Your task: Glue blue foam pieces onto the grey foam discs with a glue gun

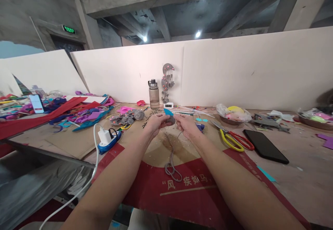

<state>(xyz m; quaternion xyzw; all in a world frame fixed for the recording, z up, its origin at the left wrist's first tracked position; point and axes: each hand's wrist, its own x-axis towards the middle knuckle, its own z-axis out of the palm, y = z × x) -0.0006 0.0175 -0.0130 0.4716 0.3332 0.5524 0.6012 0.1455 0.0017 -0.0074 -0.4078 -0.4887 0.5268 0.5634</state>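
Your forearms fill the bottom of frame, over the red-printed cardboard [156, 192] on the worktop [299, 188]. Left hand [156, 121] and right hand [186, 124] are both closed in a pinch on a small grey piece [171, 120] between them, with a blue piece [168, 112] sticking up just above it. A grey cord [171, 164] hangs from the pinch, its loose end coiled below the hands. My read: blue and grey are brought together, cord slack not yet taken up. Scissors [231, 139] lie untouched right of your right hand. Fingertips hide the join, so I can't tell if the cord is attached.
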